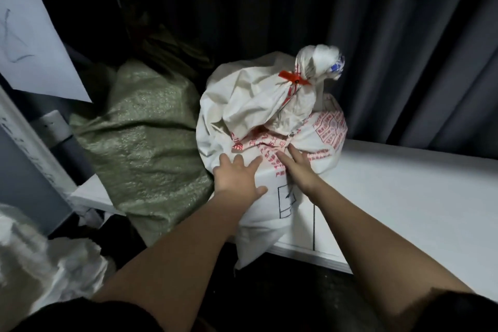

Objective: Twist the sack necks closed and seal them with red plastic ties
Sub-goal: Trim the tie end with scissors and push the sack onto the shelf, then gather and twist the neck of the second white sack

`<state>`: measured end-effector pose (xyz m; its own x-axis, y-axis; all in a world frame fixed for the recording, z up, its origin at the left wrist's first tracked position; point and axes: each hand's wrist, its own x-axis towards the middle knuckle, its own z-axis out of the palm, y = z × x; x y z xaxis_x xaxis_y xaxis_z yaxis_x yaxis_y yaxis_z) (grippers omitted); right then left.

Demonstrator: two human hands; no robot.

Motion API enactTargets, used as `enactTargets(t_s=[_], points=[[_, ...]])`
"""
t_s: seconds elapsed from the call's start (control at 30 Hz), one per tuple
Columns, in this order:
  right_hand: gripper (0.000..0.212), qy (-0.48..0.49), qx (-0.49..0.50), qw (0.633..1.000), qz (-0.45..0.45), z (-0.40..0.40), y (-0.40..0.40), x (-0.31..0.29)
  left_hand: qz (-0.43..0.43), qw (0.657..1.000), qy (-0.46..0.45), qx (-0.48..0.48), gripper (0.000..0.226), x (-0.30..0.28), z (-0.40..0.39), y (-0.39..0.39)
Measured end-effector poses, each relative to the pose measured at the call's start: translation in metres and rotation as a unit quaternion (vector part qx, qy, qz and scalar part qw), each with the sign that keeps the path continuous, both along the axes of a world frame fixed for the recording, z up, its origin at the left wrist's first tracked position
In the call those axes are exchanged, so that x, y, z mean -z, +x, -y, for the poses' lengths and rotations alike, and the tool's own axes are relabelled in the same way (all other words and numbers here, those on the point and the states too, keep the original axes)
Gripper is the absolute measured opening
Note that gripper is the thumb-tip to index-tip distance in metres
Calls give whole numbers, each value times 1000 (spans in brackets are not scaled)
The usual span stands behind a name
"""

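Head view: the white sack [269, 121] sits on the white bench [404, 183], its neck [304, 81] already twisted shut and sealed with a red tie [293, 79]; its contents are hidden. The left hand [237, 178] and right hand [299, 170] lie flat on its side, fingers spread, gripping nothing. Beside it, touching, slumps a green sack [145, 148]; whether that one is tied I cannot tell, so more may remain.
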<state>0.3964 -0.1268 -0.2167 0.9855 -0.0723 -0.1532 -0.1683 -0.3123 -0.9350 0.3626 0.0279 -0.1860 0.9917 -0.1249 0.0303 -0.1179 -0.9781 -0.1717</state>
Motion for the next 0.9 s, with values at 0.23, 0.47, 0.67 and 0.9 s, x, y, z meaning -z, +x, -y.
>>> enactTargets(t_s=[0.23,0.47,0.67,0.9], points=[[97,-75,13,997,8,11,-3,3,-38,998,-28,-41,77,0,7,-5],[29,-247,-28,969,-13,22,-66,-70,-102,986,-133,-27,69,-51,-9,-51],[17,-263,-66,963,-15,-15,-147,-129,-84,979,-182,-35,39,-119,-45,-121],[15,-258,-132,957,16,-87,-235,-184,-7,985,-170,-43,41,-189,-106,-225]])
